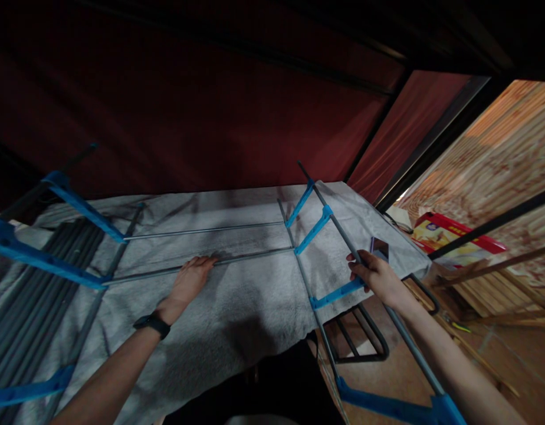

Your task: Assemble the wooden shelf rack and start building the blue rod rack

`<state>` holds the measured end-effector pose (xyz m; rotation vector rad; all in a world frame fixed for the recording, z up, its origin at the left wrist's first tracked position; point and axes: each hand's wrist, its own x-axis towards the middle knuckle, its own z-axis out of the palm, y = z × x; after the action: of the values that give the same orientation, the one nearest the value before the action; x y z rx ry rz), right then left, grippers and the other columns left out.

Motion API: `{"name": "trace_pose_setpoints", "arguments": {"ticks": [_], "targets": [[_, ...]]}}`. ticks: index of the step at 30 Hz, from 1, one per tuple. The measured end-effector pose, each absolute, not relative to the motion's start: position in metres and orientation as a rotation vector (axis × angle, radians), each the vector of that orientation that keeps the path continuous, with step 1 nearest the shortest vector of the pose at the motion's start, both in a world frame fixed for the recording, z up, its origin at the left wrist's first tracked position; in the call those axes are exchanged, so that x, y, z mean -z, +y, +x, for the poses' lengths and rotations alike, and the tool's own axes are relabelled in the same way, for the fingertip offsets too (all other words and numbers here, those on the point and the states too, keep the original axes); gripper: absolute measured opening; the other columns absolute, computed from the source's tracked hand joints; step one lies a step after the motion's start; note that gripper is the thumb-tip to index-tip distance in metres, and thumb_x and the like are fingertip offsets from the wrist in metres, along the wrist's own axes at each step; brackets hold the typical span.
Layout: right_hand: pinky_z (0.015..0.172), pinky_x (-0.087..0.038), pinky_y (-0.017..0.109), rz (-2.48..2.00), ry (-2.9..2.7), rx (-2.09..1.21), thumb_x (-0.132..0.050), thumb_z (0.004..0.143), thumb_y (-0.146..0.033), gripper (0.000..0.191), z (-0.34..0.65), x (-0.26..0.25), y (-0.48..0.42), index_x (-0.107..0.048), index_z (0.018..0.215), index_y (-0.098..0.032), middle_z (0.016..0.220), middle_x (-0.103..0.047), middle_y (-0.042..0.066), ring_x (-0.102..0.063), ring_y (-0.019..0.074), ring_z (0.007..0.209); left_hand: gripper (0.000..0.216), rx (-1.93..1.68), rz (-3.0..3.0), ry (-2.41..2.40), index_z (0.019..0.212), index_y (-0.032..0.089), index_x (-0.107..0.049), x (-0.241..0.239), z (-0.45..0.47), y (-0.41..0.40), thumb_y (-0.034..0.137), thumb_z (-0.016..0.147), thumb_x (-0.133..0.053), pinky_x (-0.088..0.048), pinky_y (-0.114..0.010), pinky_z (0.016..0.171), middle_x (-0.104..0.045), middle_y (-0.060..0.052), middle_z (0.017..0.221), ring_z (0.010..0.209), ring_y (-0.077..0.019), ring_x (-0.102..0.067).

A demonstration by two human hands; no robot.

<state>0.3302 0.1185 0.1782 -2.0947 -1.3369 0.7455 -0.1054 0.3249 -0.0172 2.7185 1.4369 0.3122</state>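
A metal rack frame with grey rods and blue plastic connectors (315, 229) lies over a grey towel-covered table (237, 307). My left hand (190, 280), a black watch on its wrist, rests flat and open on the towel, fingertips touching a horizontal grey rod (255, 255). My right hand (375, 274) is closed round the frame's right side rod (343, 233) where a blue crossbar (337, 293) joins it.
More blue-and-grey frame parts (55, 268) and a bundle of dark rods (29, 307) lie at the left. A black wire stand (361, 336) sits under the table's right edge. A red and yellow box (449, 236) lies on the floor right, near wooden strips (489, 277). Dark red curtains hang behind.
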Motion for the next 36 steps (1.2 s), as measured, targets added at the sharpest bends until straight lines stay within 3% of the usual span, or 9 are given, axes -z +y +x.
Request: {"name": "trace_pose_setpoints", "arguments": {"ticks": [23,36], "targets": [[0.047,-0.045,0.024,-2.076,-1.448,-0.796,-0.051,0.090,-0.041,0.032,0.304,-0.190,0.122,-0.057,0.112,-0.020,0.073,-0.066,0.000,-0.055,0.0130,0.049,0.042,-0.369,2.667,1.449,0.125,0.024,-0.067,0.018,-0.106,0.320,0.020,0.095,-0.037,-0.047,-0.041,0.097,-0.072,-0.010,0.117,0.108,-0.0269,-0.063],[0.047,-0.044,0.024,-2.056,-1.444,-0.836,-0.053,0.088,-0.041,0.035,0.303,-0.190,0.121,-0.057,0.115,-0.019,0.073,-0.066,0.000,-0.055,0.0129,0.050,0.044,-0.369,2.669,1.424,0.128,0.020,-0.065,0.019,-0.109,0.319,0.020,0.094,-0.038,-0.047,-0.045,0.101,-0.071,-0.013,0.120,0.112,-0.0300,-0.063]]}}
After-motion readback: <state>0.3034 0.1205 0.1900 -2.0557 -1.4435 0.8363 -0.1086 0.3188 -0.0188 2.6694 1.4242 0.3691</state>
